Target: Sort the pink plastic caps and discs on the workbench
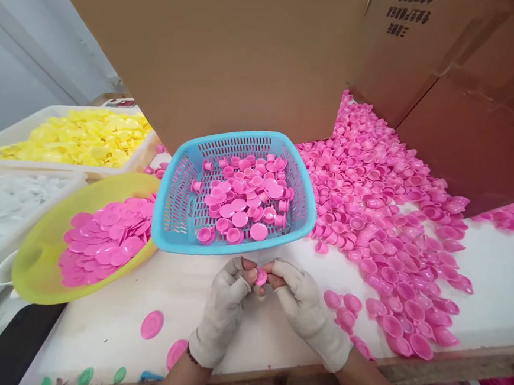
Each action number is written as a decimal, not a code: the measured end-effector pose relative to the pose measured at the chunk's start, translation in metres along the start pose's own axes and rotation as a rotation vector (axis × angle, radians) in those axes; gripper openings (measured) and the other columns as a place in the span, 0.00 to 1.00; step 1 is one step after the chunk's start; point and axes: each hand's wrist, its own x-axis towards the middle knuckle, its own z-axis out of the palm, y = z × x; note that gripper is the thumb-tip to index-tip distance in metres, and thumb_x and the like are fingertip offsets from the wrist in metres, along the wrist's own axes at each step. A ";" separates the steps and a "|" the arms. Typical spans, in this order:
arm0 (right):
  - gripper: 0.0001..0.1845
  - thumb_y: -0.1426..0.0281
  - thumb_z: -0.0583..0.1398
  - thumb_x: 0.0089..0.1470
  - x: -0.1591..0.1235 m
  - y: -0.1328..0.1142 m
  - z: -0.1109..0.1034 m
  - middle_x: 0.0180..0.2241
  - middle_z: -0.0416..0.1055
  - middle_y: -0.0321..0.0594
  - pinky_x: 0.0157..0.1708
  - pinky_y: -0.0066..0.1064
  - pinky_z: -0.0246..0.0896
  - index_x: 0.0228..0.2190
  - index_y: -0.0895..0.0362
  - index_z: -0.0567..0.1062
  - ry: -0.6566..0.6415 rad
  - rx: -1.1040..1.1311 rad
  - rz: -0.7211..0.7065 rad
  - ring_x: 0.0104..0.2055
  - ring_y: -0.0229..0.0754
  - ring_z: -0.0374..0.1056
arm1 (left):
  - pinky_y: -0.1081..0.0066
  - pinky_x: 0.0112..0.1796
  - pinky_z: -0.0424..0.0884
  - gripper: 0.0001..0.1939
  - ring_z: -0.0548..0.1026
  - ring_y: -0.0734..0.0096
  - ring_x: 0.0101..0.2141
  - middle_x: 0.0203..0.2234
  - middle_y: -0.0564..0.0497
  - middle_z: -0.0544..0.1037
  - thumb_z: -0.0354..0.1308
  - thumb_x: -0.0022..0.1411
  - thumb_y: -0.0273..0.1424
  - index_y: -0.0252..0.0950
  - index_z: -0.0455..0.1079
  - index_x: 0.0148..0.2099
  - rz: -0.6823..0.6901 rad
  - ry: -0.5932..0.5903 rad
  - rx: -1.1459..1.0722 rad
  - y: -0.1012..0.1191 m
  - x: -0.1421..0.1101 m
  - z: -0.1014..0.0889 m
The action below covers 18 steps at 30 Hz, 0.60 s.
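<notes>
A small pink plastic piece (261, 276) is pinched between the fingertips of both gloved hands, held just above the white table (237, 327) and just in front of the blue basket (179, 210). The left hand (223, 308) and the right hand (305, 312) both wear pale fingerless gloves, and each is closed narrowly on the piece, thumb and forefinger meeting over it. It looks like a small cup and a round disc being pressed together, though the joint itself is hidden by the fingers.

The blue basket, a perforated tray tilted toward the viewer, holds a modest heap of finished-looking pink pieces (243, 197) that covers only the middle of its floor, so by my judgement the work is at an early to middle stage. To the right, a large spill of loose pink cups (384, 214) runs across the table from an open cardboard box (461, 84), with much left to handle. To the left, a yellow-green bowl (38, 258) holds a thick layer of flat pink discs (102, 239) (plenty of these remain too). Two stray pink discs lie on the table near the left wrist. Farther left sit a white bin of yellow discs (78, 137) and another of white pieces (2, 208).
</notes>
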 end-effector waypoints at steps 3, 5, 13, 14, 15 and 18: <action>0.10 0.73 0.51 0.57 0.002 -0.004 0.000 0.34 0.70 0.39 0.37 0.30 0.61 0.37 0.54 0.71 -0.024 0.049 0.129 0.37 0.39 0.66 | 0.76 0.27 0.68 0.11 0.70 0.77 0.22 0.21 0.54 0.72 0.60 0.55 0.35 0.34 0.64 0.35 0.105 0.022 0.187 0.000 -0.001 -0.001; 0.08 0.70 0.52 0.58 0.003 -0.004 0.000 0.32 0.70 0.38 0.35 0.29 0.60 0.34 0.55 0.71 -0.059 0.058 0.177 0.34 0.39 0.66 | 0.74 0.29 0.69 0.10 0.71 0.75 0.24 0.22 0.54 0.73 0.58 0.56 0.36 0.34 0.65 0.35 0.132 0.027 0.250 -0.001 -0.002 -0.003; 0.09 0.70 0.51 0.55 0.000 0.007 0.003 0.31 0.71 0.39 0.36 0.31 0.62 0.33 0.55 0.71 -0.152 0.023 0.255 0.34 0.40 0.66 | 0.73 0.32 0.69 0.16 0.74 0.71 0.28 0.26 0.51 0.76 0.57 0.57 0.35 0.34 0.65 0.46 0.067 -0.001 0.404 -0.009 -0.005 -0.003; 0.10 0.69 0.51 0.54 -0.001 0.009 0.003 0.32 0.72 0.40 0.37 0.32 0.63 0.35 0.55 0.71 -0.160 0.002 0.272 0.35 0.41 0.67 | 0.73 0.32 0.69 0.15 0.74 0.71 0.29 0.28 0.50 0.77 0.57 0.57 0.35 0.34 0.66 0.46 0.079 -0.005 0.431 -0.011 -0.006 -0.003; 0.12 0.68 0.51 0.54 -0.002 0.011 0.004 0.34 0.72 0.40 0.37 0.32 0.64 0.37 0.55 0.71 -0.174 -0.024 0.285 0.36 0.42 0.67 | 0.73 0.33 0.69 0.14 0.74 0.70 0.30 0.30 0.49 0.77 0.56 0.57 0.35 0.35 0.67 0.45 0.098 0.006 0.459 -0.013 -0.007 -0.003; 0.13 0.64 0.52 0.54 -0.006 0.019 0.006 0.32 0.73 0.40 0.35 0.33 0.66 0.38 0.54 0.72 -0.236 -0.114 0.297 0.34 0.43 0.69 | 0.72 0.33 0.68 0.12 0.73 0.71 0.30 0.33 0.48 0.77 0.54 0.58 0.34 0.35 0.69 0.44 0.168 0.116 0.557 -0.011 -0.011 -0.010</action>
